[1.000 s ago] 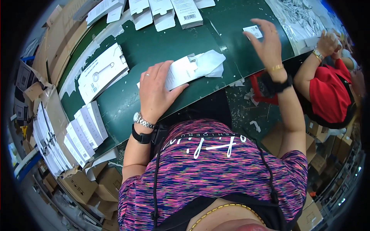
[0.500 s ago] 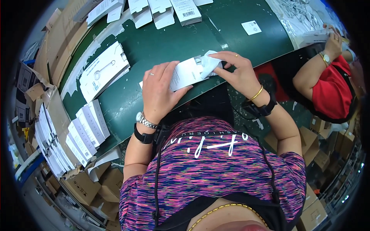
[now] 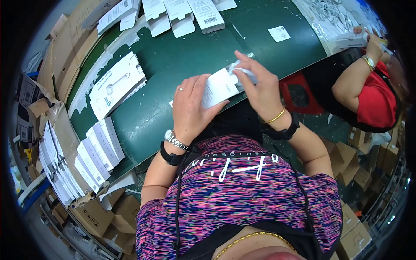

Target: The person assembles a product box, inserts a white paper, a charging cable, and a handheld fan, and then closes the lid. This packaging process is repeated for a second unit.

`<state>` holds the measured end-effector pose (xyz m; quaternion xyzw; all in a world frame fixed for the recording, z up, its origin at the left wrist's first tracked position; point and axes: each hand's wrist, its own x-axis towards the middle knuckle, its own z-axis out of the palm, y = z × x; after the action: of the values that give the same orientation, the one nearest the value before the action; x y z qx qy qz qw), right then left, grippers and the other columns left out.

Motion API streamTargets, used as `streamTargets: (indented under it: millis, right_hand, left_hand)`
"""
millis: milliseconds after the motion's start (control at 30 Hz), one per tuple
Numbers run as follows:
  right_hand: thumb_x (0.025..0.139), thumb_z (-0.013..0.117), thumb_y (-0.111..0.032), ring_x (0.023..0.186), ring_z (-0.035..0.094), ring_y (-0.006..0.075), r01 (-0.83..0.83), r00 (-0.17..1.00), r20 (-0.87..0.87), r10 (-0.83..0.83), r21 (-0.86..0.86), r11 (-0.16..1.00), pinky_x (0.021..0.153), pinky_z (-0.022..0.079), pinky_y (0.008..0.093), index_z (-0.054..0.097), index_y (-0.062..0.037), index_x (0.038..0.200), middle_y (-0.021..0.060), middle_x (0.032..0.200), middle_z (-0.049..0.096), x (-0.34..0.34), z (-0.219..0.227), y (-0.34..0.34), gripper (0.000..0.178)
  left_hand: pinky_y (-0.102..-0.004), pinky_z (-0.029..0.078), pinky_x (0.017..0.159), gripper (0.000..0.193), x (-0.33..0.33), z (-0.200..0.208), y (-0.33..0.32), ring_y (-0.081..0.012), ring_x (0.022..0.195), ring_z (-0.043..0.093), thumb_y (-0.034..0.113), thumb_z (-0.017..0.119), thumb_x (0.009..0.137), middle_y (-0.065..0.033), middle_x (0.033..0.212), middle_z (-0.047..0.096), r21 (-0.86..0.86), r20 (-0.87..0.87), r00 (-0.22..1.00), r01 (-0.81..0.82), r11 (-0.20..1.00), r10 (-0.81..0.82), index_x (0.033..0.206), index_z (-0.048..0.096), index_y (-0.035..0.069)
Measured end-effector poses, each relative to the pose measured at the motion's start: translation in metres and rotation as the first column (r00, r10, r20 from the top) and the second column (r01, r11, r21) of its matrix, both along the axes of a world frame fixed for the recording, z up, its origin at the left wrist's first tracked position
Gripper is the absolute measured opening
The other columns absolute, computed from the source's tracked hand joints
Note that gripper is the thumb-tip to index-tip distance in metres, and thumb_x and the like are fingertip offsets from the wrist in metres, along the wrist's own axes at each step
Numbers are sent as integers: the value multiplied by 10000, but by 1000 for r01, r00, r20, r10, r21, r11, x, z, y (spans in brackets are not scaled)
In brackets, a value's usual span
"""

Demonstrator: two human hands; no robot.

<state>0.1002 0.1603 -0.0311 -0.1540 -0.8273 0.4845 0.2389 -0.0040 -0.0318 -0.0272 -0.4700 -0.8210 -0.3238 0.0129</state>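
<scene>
A small white carton (image 3: 222,88) lies tilted over the table's near edge, its open end facing right. My left hand (image 3: 189,104) is closed round the carton's left part, thumb on the near side and fingers over the top. At the open end, my right hand (image 3: 263,90) grips a clear plastic bag (image 3: 234,67), with its thumb and fingers at the carton's mouth. Part of the bag is inside the carton; what it contains cannot be made out.
Flat printed cartons (image 3: 116,84) lie stacked to the left, with several more standing in a row (image 3: 96,151) nearer me. White boxes (image 3: 205,16) with open flaps line the far side. A small white card (image 3: 279,34) rests on the green table (image 3: 160,56). A co-worker's hand (image 3: 373,47) holds a box at right.
The bag has gone deeper into the carton, and less of it shows. My right hand has closed in on the carton's mouth. My left hand and the carton have shifted a little right.
</scene>
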Motion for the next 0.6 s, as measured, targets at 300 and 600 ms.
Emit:
streamTargets:
  millis: [300, 600]
  right_hand:
    - [946, 744, -51, 1136, 725, 250, 23, 999, -31, -17, 197, 980, 918, 558, 306, 748, 6, 1059, 157, 1202, 769, 10, 20, 6, 126]
    - [936, 745, -30, 1067, 735, 148, -10, 994, 110, 17, -63, 998, 896, 558, 314, 733, -5, 1091, 100, 1080, 792, 1, 23, -10, 158]
  left_hand:
    - [-463, 502, 909, 735, -2, -5, -8, -342, 1077, 652, 332, 939, 708, -137, 1191, 685, 98, -15, 997, -71, 993, 73, 1307, 626, 41]
    - [-471, 512, 902, 748, -2, -12, -1, -353, 1057, 653, 306, 947, 696, -141, 1171, 682, 148, -25, 996, -86, 985, 90, 1315, 628, 35]
